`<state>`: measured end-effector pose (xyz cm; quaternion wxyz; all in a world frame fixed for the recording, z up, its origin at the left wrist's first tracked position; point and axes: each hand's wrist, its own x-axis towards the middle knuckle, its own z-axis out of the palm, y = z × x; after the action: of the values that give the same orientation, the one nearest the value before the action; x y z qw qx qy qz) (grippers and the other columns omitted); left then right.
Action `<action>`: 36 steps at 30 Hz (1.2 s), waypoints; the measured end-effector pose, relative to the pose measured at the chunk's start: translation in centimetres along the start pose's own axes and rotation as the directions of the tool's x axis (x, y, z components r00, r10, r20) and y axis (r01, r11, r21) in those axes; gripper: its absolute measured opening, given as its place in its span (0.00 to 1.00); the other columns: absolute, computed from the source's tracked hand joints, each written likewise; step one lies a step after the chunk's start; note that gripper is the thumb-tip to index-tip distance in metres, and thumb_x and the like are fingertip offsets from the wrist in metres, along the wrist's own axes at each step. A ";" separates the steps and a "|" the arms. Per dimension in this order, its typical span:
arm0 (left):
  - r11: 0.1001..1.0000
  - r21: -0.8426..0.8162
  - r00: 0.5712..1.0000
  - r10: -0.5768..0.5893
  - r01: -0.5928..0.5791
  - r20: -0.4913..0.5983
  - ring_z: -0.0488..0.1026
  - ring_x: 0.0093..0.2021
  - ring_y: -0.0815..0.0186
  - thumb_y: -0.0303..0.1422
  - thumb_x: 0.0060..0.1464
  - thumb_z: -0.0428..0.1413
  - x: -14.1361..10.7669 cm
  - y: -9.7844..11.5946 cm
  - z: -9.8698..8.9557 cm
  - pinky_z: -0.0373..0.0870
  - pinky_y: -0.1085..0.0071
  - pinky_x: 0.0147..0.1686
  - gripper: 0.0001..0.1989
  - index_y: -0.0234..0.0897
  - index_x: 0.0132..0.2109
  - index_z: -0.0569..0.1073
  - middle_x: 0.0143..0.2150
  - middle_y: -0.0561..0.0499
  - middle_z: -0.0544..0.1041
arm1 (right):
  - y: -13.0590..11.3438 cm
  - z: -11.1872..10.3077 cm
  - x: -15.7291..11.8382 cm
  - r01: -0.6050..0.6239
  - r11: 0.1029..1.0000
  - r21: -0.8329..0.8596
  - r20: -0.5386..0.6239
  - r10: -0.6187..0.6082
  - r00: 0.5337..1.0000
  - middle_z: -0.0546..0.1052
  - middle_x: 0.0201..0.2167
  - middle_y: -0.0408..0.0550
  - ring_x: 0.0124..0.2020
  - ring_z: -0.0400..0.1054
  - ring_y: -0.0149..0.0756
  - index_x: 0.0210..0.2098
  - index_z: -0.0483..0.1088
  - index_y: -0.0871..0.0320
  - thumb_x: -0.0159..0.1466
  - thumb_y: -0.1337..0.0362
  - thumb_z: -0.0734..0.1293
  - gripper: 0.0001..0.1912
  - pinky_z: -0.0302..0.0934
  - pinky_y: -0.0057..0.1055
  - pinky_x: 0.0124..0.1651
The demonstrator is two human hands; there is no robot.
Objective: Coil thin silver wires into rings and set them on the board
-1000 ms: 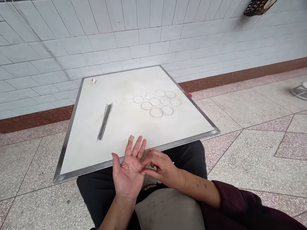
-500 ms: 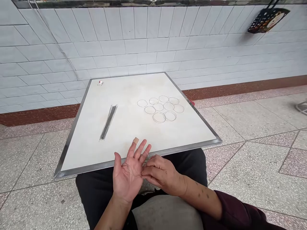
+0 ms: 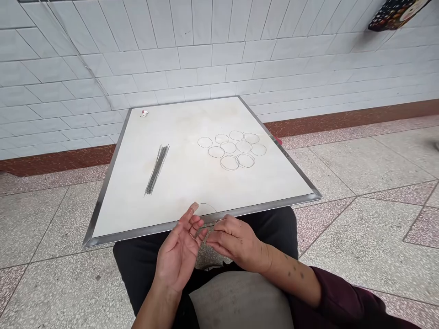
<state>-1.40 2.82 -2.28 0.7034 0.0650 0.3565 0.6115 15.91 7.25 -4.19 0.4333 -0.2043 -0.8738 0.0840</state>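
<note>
Though thin, wire [image 3: 206, 204] in right hand [image 3: 240, 243]

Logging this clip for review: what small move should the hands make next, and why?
Probably close the left hand lightly on the curved wire: the right hand seems to pinch it, yet the far arc shows unsupported beyond the left fingers.

Wall: white rectangular tiles [image 3: 192, 59], vertical courses above horizontal ones.
Skirting: reddish-brown band [image 3: 343, 116] along the wall base.
Floor: speckled grey slabs [image 3: 61, 283] with pinkish sections [image 3: 322, 219], dark joint lines.
Worktop: pale square surface [image 3: 185, 169], grey metallic edging [image 3: 113, 169], far side near the wall.
Wall cable: thin, light [image 3: 89, 69], running diagonally.
Lighting: even, diffuse.
</note>
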 end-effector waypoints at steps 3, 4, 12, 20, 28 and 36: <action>1.000 -0.005 0.998 0.010 -0.010 -0.060 0.76 0.42 0.64 0.28 0.57 0.59 0.0 0.2 -0.7 0.74 0.68 0.45 0.12 0.33 0.49 0.79 0.40 0.45 0.80 | 0.1 -0.3 0.1 0.044 0.998 -0.037 0.025 -0.043 0.999 0.73 0.31 0.47 0.29 0.65 0.31 0.38 0.71 0.58 0.70 0.67 0.62 0.06 0.66 0.28 0.33; 1.000 0.000 0.997 0.018 -0.018 -0.072 0.77 0.40 0.65 0.27 0.56 0.60 0.0 0.3 -0.8 0.75 0.69 0.44 0.11 0.32 0.46 0.80 0.39 0.45 0.80 | 0.1 -0.3 0.1 0.056 0.997 -0.043 0.035 -0.055 0.998 0.73 0.31 0.47 0.29 0.64 0.31 0.38 0.71 0.58 0.70 0.67 0.62 0.06 0.65 0.29 0.33; 0.993 0.121 0.994 0.029 -0.016 -0.103 0.75 0.35 0.67 0.28 0.52 0.64 -0.3 1.4 -0.8 0.75 0.71 0.39 0.06 0.30 0.38 0.81 0.34 0.46 0.79 | 0.6 -0.4 -1.0 0.090 0.995 -0.051 0.127 -0.083 0.988 0.74 0.34 0.47 0.33 0.66 0.34 0.45 0.70 0.57 0.69 0.71 0.63 0.08 0.65 0.32 0.37; 0.978 0.210 0.998 0.025 -0.011 -0.064 0.72 0.31 0.69 0.31 0.52 0.65 -0.6 1.9 -0.7 0.72 0.75 0.32 0.07 0.31 0.38 0.81 0.31 0.47 0.77 | 0.6 -0.9 -0.6 0.114 0.993 -0.027 0.126 -0.109 0.986 0.75 0.33 0.47 0.32 0.64 0.34 0.45 0.71 0.57 0.70 0.71 0.60 0.09 0.65 0.31 0.35; 0.963 0.269 0.996 0.042 -0.019 -0.080 0.70 0.29 0.72 0.31 0.49 0.67 -0.5 1.9 -0.5 0.70 0.78 0.29 0.06 0.34 0.34 0.80 0.31 0.50 0.76 | 0.6 -1.4 0.1 0.172 0.985 -0.011 0.124 -0.170 0.978 0.76 0.33 0.46 0.30 0.61 0.34 0.41 0.72 0.60 0.69 0.72 0.61 0.08 0.61 0.32 0.31; 0.963 0.267 0.995 0.051 -0.025 -0.091 0.71 0.29 0.72 0.29 0.45 0.69 -0.7 1.9 -0.6 0.72 0.77 0.31 0.07 0.34 0.32 0.79 0.31 0.50 0.77 | 0.8 -1.4 0.0 0.173 0.985 -0.009 0.140 -0.170 0.976 0.76 0.33 0.46 0.31 0.63 0.32 0.40 0.72 0.59 0.71 0.71 0.60 0.10 0.61 0.30 0.32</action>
<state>-3.32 2.45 -1.40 0.6583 0.1358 0.4678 0.5739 17.21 7.95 -3.59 0.3751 -0.1266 -0.9169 0.0510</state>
